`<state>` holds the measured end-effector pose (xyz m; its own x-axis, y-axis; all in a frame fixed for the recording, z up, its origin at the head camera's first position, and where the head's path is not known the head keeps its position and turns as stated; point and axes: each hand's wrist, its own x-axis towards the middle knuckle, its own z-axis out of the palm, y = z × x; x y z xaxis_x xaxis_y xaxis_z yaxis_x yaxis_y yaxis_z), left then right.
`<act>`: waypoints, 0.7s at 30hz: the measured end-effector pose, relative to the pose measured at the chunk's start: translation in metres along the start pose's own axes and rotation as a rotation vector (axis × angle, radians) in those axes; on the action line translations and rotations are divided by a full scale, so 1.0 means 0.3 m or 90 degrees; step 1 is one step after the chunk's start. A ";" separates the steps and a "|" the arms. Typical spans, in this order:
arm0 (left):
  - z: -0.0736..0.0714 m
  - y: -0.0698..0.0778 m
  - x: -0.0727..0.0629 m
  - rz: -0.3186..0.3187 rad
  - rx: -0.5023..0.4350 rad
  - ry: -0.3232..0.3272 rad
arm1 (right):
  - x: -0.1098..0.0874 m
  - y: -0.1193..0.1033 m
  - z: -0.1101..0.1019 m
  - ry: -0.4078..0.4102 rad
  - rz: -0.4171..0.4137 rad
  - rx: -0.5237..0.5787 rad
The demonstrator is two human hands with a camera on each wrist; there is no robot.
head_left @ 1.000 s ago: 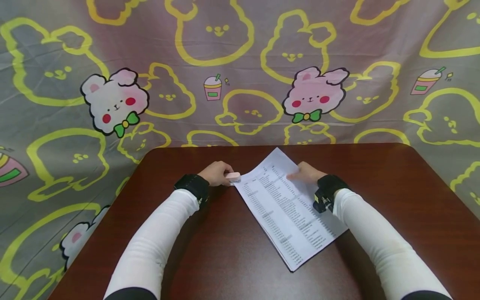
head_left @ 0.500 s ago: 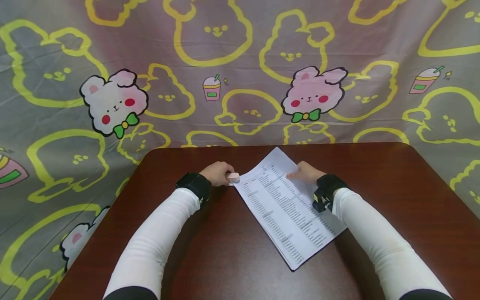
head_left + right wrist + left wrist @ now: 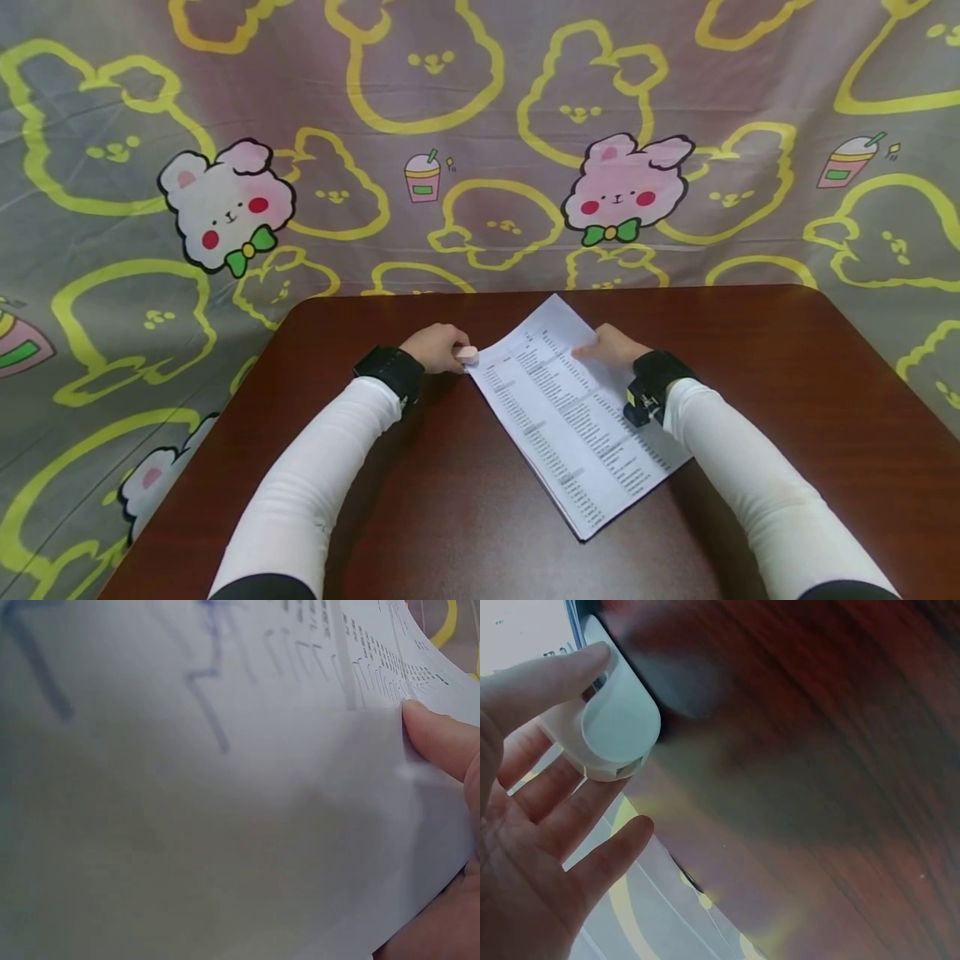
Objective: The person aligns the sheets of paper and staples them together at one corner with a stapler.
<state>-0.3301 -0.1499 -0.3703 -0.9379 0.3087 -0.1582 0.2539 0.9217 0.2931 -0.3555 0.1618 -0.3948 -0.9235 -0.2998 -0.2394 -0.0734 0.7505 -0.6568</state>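
Note:
A stack of printed sheets (image 3: 540, 417) lies slanted on the table, its upper part bowed upward. At its left corner is a small pale pink stapler (image 3: 467, 356), pinched by my left hand (image 3: 437, 347). In the left wrist view, the thumb presses on top of the stapler (image 3: 622, 724) and fingers lie beneath it, with the little finger held away. The paper's corner reaches the stapler's front end. My right hand (image 3: 613, 347) grips the sheets by their right edge, thumb on the printed face. Its fingers are mostly hidden under the paper (image 3: 247, 825) in the right wrist view.
The brown wooden table (image 3: 787, 400) extends around the sheets on all sides. Behind it hangs a cloth (image 3: 495, 75) printed with cartoon rabbits and yellow outlines, close to the far edge. Black straps circle both wrists over white sleeves.
Both hands and the sheets stay almost in place. The left hand and stapler shift very slightly at the paper's corner, and the grip on each side is kept.

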 end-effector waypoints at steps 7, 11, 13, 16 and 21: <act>0.004 -0.009 0.004 -0.005 -0.019 -0.006 | -0.005 -0.003 0.002 0.003 -0.003 0.009; -0.016 0.002 -0.002 -0.026 -0.051 -0.038 | -0.004 -0.004 0.003 -0.004 0.000 0.016; -0.029 0.017 -0.002 -0.043 -0.062 -0.047 | -0.004 -0.002 0.003 -0.006 -0.001 0.018; -0.035 0.044 0.010 -0.084 -0.081 -0.040 | -0.002 0.004 0.002 -0.006 -0.005 0.019; -0.006 0.073 0.057 -0.124 -0.071 -0.001 | 0.003 0.012 0.001 -0.005 -0.014 0.025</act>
<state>-0.3409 -0.1249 -0.3647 -0.9663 0.1278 -0.2236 0.0401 0.9323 0.3595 -0.3565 0.1641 -0.3976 -0.9191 -0.3202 -0.2297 -0.0789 0.7205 -0.6889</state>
